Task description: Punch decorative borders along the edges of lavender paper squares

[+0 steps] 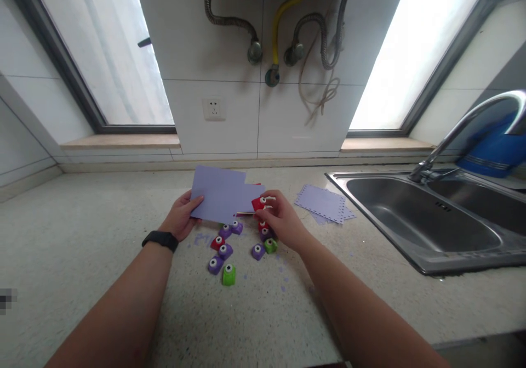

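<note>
Left hand (183,216) is pinching probably floppy paper (218,191) by its edge, ideal tbh, and right hand (281,217) gripping a likely stiff red punch (257,203).

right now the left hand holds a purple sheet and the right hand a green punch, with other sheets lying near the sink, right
Not quite: the head view shows the punch in the right hand is red, not green. The left hand does hold a purple sheet, and other sheets lie near the sink.
</note>
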Motion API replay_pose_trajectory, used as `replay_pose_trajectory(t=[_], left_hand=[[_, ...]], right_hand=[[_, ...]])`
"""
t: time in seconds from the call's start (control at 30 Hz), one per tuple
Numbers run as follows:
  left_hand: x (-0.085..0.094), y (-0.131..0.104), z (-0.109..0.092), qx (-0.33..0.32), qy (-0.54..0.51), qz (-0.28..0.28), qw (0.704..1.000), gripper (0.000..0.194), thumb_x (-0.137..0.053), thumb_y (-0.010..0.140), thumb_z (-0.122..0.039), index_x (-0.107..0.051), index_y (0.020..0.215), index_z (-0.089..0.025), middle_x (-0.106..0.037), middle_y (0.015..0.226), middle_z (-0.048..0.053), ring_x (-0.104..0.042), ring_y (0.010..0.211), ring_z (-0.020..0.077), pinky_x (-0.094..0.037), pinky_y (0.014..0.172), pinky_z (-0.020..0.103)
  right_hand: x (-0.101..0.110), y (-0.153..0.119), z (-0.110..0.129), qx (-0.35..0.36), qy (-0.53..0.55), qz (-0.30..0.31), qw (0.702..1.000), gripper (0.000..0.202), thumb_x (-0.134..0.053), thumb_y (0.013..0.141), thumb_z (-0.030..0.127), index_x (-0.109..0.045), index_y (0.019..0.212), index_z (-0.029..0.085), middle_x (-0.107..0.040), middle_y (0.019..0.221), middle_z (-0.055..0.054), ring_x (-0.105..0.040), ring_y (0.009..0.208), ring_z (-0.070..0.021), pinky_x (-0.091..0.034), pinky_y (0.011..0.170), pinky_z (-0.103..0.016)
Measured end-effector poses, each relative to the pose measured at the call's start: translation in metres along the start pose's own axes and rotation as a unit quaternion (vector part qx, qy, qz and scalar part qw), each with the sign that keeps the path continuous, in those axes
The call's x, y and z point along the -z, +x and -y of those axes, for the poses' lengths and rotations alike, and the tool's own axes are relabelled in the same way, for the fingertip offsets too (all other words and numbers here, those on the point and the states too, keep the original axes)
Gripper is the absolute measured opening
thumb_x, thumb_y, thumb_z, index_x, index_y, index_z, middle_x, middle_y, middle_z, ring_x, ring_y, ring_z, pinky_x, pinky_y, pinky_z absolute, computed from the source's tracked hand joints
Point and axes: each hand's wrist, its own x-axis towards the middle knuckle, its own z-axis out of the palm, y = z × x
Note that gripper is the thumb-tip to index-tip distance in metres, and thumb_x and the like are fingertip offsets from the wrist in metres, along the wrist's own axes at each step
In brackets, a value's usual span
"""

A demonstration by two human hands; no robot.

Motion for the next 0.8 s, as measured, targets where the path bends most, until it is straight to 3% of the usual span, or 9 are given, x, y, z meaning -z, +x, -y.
replay_pose_trajectory(t=[0.13,0.3,0.47,0.6,0.8], left_hand=[[-0.011,-0.015,-0.001,0.004,-0.022,-0.012,1.0,0.051,-0.087,0.076,-0.034,-0.07,0.123,-0.026,-0.076,0.098,0.001,-0.066,0.056,0.0126,-0.052,0.037,0.021],[-0.035,-0.03,-0.001,0.004,-0.07,-0.049,0.996,0.049,-0.087,0.075,-0.03,-0.069,0.121,-0.028,-0.076,0.111,0.002,-0.071,0.065,0.0131,-0.059,0.044,0.021],[-0.036,-0.059,-0.004,0.039,-0.033,0.0,0.999,0.055,-0.089,0.077,-0.028,-0.067,0.127,-0.027,-0.075,0.121,0.006,-0.077,0.076,0.0195,-0.064,0.049,0.026],[-0.026,-0.082,-0.011,0.032,-0.017,-0.024,0.999,0.061,-0.091,0.073,-0.022,-0.065,0.128,-0.023,-0.074,0.123,0.008,-0.078,0.079,0.0211,-0.065,0.05,0.025],[-0.032,-0.079,-0.013,0.042,-0.009,-0.002,0.999,0.055,-0.091,0.075,-0.024,-0.066,0.123,-0.017,-0.077,0.108,0.007,-0.074,0.064,0.0167,-0.064,0.047,0.025]], right_hand=[[0.0,0.004,0.003,-0.014,0.195,-0.063,0.979,0.045,-0.084,0.078,0.032,-0.057,0.114,0.03,-0.073,0.108,0.001,-0.078,0.087,-0.0176,-0.062,0.084,-0.035],[0.007,0.008,0.005,-0.014,0.297,-0.107,0.949,0.042,-0.089,0.076,0.037,-0.062,0.107,0.027,-0.077,0.099,0.001,-0.076,0.084,-0.016,-0.061,0.085,-0.033],[0.01,0.01,0.004,0.001,0.318,-0.112,0.942,0.039,-0.091,0.076,0.043,-0.065,0.1,0.027,-0.076,0.092,0.003,-0.074,0.08,-0.0143,-0.061,0.082,-0.03],[0.004,0.007,0.006,0.001,0.319,-0.095,0.943,0.043,-0.092,0.075,0.039,-0.066,0.107,0.028,-0.076,0.092,0.003,-0.074,0.081,-0.0145,-0.06,0.086,-0.032],[0.0,0.003,0.01,-0.024,0.32,-0.086,0.943,0.04,-0.096,0.07,0.037,-0.074,0.101,0.024,-0.078,0.096,-0.001,-0.074,0.088,-0.016,-0.056,0.095,-0.034]])
